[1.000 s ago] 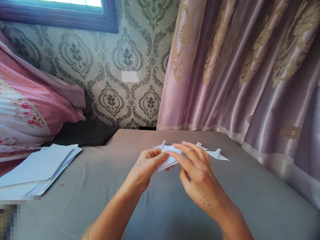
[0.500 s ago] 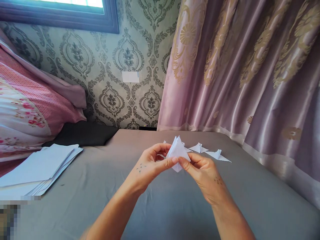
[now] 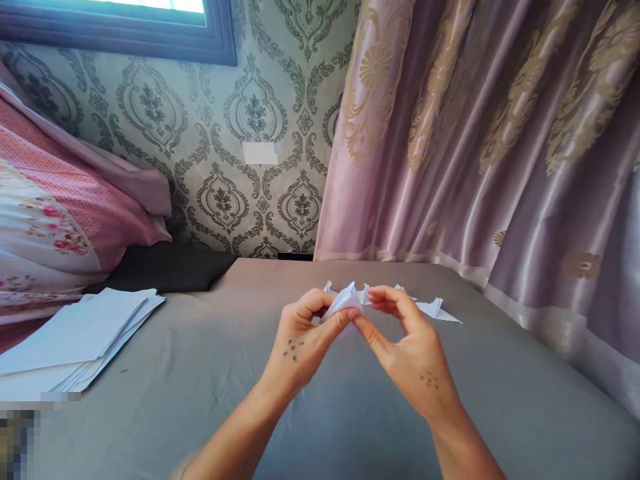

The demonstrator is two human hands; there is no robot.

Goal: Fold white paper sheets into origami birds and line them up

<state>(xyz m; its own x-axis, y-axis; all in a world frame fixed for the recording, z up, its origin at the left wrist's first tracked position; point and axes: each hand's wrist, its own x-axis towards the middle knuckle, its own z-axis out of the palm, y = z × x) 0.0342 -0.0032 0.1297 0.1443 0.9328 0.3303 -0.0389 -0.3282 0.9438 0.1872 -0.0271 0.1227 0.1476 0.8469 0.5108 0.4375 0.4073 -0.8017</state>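
Observation:
A small white folded paper is raised above the grey-covered surface, its pointed top tilted up. My left hand pinches it between thumb and fingers, with the thumb across its near lower edge. Beside it, my right hand has its thumb tip at the paper's lower right edge, close to the left thumb. The right fingers are apart from the thumb and off the paper. Behind the hands stand several finished-looking folded paper pieces, one of them a white piece with an upright point. My hands partly hide the others.
A stack of white paper sheets lies at the left on the grey sheet. Behind it are a black flat item and pink floral fabric. A patterned wall and a pink curtain border the far side.
The folded paper has tilted and bent down, showing less of its face. My right fingers have come away from it and spread, leaving the thumb at its edge.

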